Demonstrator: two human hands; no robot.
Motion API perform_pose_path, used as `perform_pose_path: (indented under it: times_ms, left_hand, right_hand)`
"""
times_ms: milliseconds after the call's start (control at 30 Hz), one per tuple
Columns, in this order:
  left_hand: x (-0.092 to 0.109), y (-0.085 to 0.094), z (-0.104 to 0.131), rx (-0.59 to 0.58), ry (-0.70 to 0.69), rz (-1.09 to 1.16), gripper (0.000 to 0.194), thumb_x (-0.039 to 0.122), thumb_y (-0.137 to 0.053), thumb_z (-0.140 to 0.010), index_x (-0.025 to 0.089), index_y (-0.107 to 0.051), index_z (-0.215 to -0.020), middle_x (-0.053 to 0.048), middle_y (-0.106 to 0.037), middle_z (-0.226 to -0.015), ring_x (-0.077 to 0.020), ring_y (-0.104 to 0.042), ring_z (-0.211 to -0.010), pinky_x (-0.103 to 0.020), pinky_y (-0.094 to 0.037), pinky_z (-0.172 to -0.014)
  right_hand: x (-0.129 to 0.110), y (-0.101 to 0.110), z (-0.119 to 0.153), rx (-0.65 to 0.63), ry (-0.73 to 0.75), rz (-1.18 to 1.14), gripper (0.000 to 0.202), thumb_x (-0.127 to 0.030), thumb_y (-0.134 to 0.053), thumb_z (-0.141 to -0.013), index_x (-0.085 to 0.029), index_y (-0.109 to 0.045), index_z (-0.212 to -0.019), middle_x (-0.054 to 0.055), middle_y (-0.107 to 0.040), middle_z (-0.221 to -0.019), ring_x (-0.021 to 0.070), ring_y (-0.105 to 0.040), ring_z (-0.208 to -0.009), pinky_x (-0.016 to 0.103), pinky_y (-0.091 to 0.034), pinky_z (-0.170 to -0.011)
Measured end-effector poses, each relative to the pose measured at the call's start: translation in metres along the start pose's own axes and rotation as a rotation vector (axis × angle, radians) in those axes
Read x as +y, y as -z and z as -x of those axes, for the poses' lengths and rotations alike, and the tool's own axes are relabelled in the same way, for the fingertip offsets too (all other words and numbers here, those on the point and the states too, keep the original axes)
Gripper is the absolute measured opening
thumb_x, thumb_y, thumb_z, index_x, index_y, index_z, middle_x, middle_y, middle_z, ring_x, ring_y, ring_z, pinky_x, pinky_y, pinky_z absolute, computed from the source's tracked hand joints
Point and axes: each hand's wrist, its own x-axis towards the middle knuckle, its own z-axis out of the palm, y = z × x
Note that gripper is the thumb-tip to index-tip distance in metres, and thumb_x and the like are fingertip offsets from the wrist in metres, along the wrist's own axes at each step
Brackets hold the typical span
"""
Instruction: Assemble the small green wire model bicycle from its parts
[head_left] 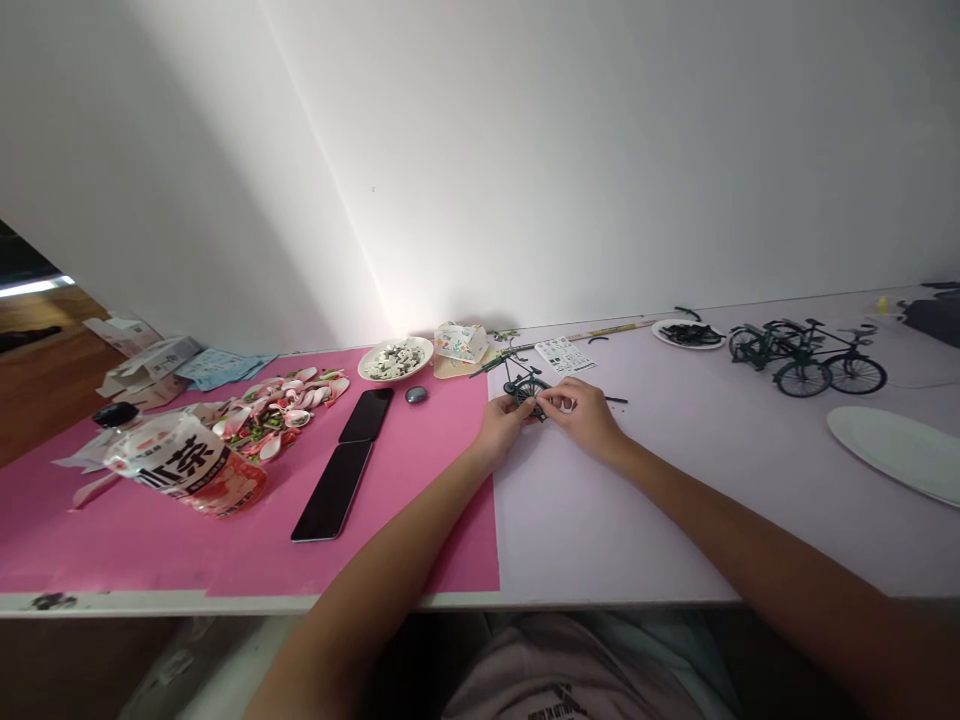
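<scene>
A small dark green model bicycle (523,384) is held tilted above the table, near the seam between its pink and pale halves. My left hand (505,424) grips it from the left, its fingers closed by the wheel. From the right, my right hand (581,408) pinches at the same wheel, thumb and forefinger together. Any small part between those fingertips is too small to make out. Behind the hands lies a printed instruction sheet (564,355). A thin dark piece (616,400) rests just right of my right hand.
Assembled model bicycles (806,360) stand at the right, near a white plate (892,450) and a plate of dark parts (688,334). Leftward are a folding phone (334,490), a tea bottle (187,465), pink petal-like pieces (262,415) and a plate of pale bits (396,360).
</scene>
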Motion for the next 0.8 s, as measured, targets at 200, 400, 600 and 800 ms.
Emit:
perform_pose_path:
  times_ms: [200,400,600,800]
  left_hand:
    - [0.0024,-0.0026,0.0034,-0.021,-0.005,0.027,0.027,0.032,-0.088,-0.078,0.011,-0.071,-0.077,-0.009,-0.074,-0.083,-0.0186,-0.070,-0.083,-0.046,-0.058,-0.098]
    - [0.0032,-0.0052,0.0021,-0.006,0.026,-0.003,0.026,0.032,-0.088,-0.077,0.010,-0.075,-0.079,-0.011,-0.076,-0.086,-0.0198,-0.071,-0.083,-0.042,-0.060,-0.092]
    - [0.0019,-0.0052,0.0025,0.065,0.014,-0.012,0.039,0.035,-0.090,-0.072,0.012,-0.060,-0.062,-0.004,-0.068,-0.067,-0.0171,-0.069,-0.074,-0.039,-0.062,-0.085]
    - [0.0029,-0.0063,0.0029,0.071,0.020,0.033,0.036,0.035,-0.089,-0.073,0.011,-0.064,-0.067,-0.006,-0.071,-0.072,-0.0183,-0.071,-0.077,-0.041,-0.061,-0.088]
  right_hand:
    - [-0.0002,-0.0023,0.0019,0.020,-0.115,-0.089,0.016,-0.035,-0.069,-0.083,-0.023,-0.080,-0.085,0.001,-0.062,-0.069,0.0176,-0.054,-0.065,0.031,-0.046,-0.063]
    - [0.0046,-0.0042,0.0026,0.008,-0.226,-0.157,0.017,-0.035,-0.071,-0.079,-0.020,-0.080,-0.081,0.000,-0.064,-0.065,0.0181,-0.058,-0.066,0.031,-0.047,-0.064]
    - [0.0032,-0.0068,0.0041,0.047,-0.109,-0.093,0.015,-0.031,-0.071,-0.081,-0.020,-0.080,-0.078,0.002,-0.064,-0.066,0.0168,-0.057,-0.062,0.030,-0.044,-0.059]
    - [0.0076,-0.0056,0.0040,-0.003,0.071,0.096,0.016,-0.027,-0.067,-0.088,-0.023,-0.083,-0.085,0.001,-0.064,-0.069,0.0155,-0.056,-0.061,0.030,-0.044,-0.060]
